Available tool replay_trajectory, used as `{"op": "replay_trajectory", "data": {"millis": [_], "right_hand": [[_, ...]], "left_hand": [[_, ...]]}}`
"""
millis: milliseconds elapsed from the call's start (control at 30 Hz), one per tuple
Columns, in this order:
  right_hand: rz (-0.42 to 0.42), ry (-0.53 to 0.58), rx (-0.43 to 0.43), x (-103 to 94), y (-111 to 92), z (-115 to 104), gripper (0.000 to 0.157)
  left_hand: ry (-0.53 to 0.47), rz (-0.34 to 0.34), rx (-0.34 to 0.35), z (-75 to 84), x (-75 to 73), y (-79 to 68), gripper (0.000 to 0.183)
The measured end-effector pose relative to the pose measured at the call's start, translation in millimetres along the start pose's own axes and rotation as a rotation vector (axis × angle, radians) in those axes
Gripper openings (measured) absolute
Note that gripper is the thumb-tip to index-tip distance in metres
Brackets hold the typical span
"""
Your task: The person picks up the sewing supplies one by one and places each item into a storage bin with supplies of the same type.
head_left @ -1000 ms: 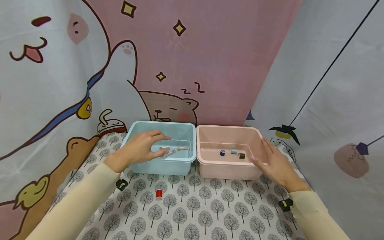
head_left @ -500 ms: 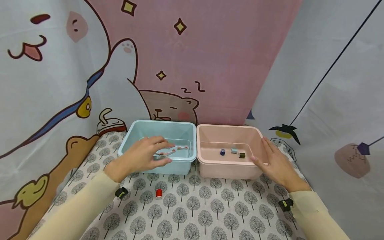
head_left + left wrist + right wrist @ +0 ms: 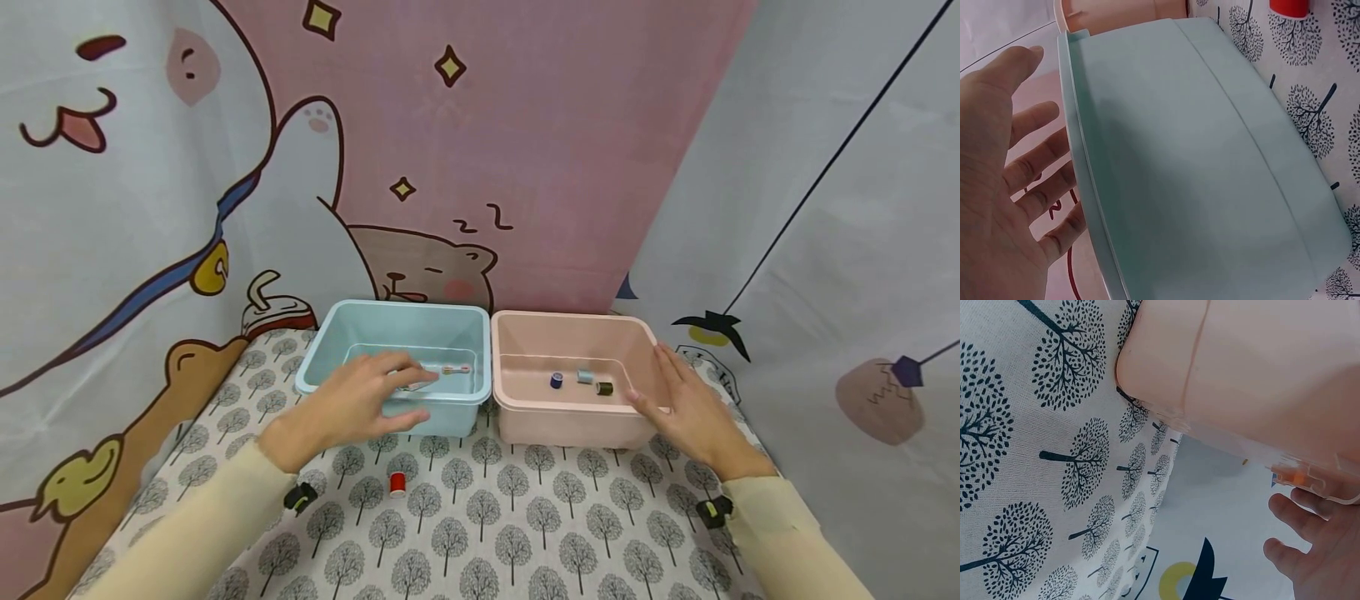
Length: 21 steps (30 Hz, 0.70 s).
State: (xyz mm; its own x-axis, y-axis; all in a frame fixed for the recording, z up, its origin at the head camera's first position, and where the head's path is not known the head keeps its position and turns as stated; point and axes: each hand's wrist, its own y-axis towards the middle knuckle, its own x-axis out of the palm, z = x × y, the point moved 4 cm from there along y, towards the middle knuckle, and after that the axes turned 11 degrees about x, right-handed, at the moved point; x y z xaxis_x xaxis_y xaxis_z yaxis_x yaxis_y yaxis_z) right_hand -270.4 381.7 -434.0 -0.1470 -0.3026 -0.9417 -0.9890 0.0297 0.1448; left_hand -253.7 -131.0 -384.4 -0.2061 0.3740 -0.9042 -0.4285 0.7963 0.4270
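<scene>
In the head view my left hand (image 3: 356,404) hovers at the front rim of the light blue bin (image 3: 420,312), fingers and thumb spread with nothing between them. Behind its fingertips, small pink-and-white slim items (image 3: 456,369) lie on the bin floor, partly hidden by the hand. The left wrist view shows the bin's outer wall (image 3: 1179,156) beside the loosely extended fingers. My right hand (image 3: 693,417) rests at the right front corner of the pink bin (image 3: 570,320), fingers straight along its side. Three thread spools lie inside: dark blue (image 3: 557,381), light blue (image 3: 584,377) and dark green (image 3: 604,389).
A red thread spool (image 3: 397,484) stands on the tree-print cloth (image 3: 513,542) in front of the blue bin. The two bins sit side by side against a cartoon-print curtain (image 3: 570,167) at the back.
My left hand has drawn down from over the blue bin's inside toward its front rim, covering more of the small items. The right hand has stayed in place.
</scene>
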Motion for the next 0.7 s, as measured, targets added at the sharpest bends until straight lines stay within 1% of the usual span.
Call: {"op": "replay_trajectory", "data": {"millis": [233, 300, 567, 700], "right_hand": [[-0.002, 0.0, 0.0, 0.3, -0.3, -1.0, 0.106], [-0.002, 0.0, 0.001, 0.1, -1.0, -1.7, 0.106], [0.005, 0.002, -0.001, -0.1, -0.8, -2.9, 0.105], [0.005, 0.004, -0.001, 0.0, -0.6, -2.4, 0.105]], "left_hand": [[0.019, -0.01, -0.005, 4.0, 1.0, -6.9, 0.058], [0.023, -0.007, 0.005, 6.1, 0.7, -8.5, 0.058], [0.038, 0.04, 0.093, 15.9, 0.5, -15.6, 0.052], [0.038, 0.084, 0.152, 19.9, 2.0, -19.4, 0.048]]}}
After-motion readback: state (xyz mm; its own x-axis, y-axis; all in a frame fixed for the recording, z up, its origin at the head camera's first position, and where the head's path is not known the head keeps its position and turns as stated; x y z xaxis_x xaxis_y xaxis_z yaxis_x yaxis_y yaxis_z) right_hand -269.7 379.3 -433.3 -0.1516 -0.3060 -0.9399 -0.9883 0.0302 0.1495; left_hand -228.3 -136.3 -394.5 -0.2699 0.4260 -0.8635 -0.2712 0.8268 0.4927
